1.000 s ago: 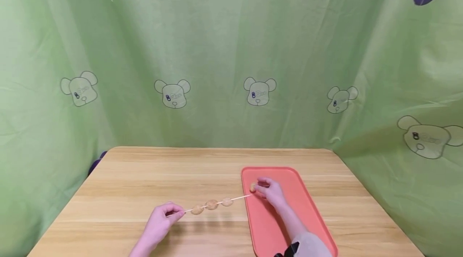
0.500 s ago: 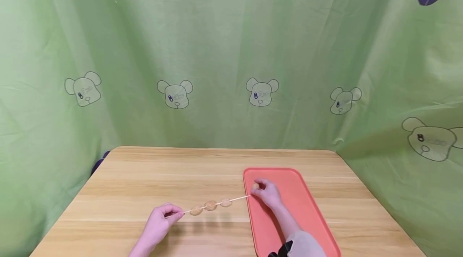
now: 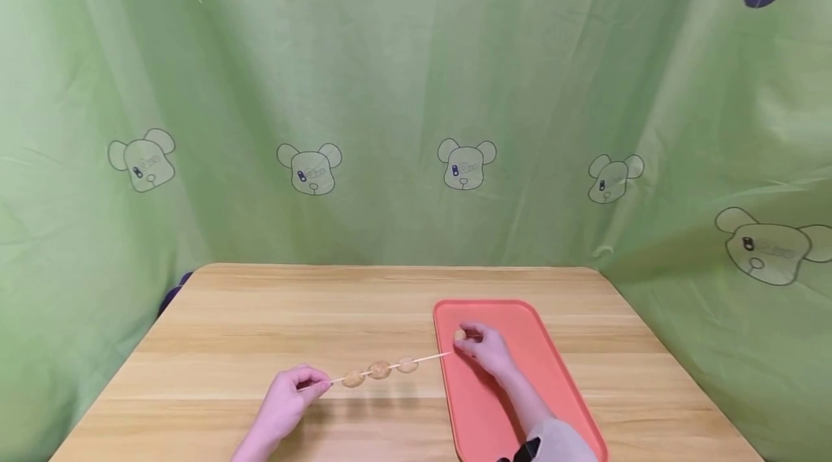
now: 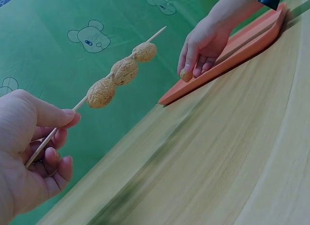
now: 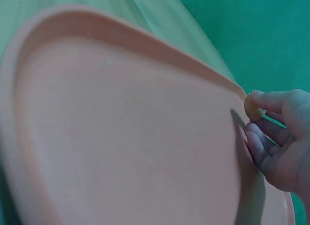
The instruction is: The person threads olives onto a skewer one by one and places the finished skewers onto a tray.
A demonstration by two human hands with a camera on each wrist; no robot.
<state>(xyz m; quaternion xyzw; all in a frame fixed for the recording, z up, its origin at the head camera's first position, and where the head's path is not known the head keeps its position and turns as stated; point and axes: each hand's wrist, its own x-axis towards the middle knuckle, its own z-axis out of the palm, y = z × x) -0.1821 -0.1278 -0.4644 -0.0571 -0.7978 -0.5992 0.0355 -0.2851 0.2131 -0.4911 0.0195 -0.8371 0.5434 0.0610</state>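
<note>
My left hand [image 3: 289, 397] pinches the lower end of a thin wooden skewer [image 3: 432, 356] between thumb and fingers. Threaded on it are three wrinkled tan balls, the lowest ball [image 4: 100, 93] near the thumb, a middle ball [image 4: 124, 71] and a smaller upper ball [image 4: 144, 52]. The bare pointed tip slants up toward the right hand. Over the far left part of a pink-red tray [image 3: 474, 419], my right hand [image 3: 487, 350] pinches a similar loose ball [image 5: 254, 107] between thumb and fingertips. The skewer's tip ends just short of that hand in the head view.
The tray stands on the right half of a light wood table [image 3: 312, 317], its raised rim [image 5: 145, 28] running all round. A green curtain [image 3: 390, 224] printed with bear heads hangs behind and beside the table.
The right hand's thumb and fingers have come in round the loose ball, which showed more openly a second ago. The left hand and skewer stay nearly still.
</note>
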